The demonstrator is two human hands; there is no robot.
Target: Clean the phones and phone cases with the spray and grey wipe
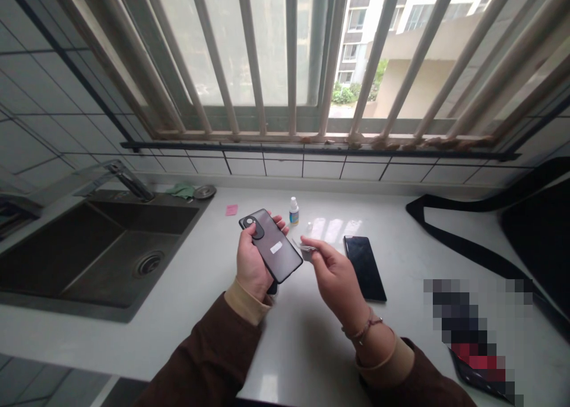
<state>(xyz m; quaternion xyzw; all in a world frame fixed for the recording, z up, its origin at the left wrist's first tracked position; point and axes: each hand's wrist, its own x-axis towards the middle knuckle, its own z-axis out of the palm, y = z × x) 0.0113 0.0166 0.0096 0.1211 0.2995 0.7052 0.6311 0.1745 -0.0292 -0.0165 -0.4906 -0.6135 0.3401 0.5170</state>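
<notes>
My left hand [252, 264] is wrapped round a phone [279, 249] in a dark-edged, translucent case. Its back faces up, showing a round camera block and a small white sticker [276, 248]. Close to the phone's right edge, my right hand [332, 267] pinches a small, thin, whitish-grey piece [307, 249] whose kind I cannot make out. Behind the hands stands a small white bottle [293, 212] with a blue and yellow label. Beside it lies a small white cap-like thing [310, 226]. A flat black device [365, 268] rests right of my right hand.
A sink [100, 249] with a faucet [129, 180] takes up the left side. A green cloth [181, 191] and a metal drain strainer [205, 192] sit at its corner. A pink paper note [231, 210] lies on the white counter [200, 330]. A black strap [463, 243] runs along the right.
</notes>
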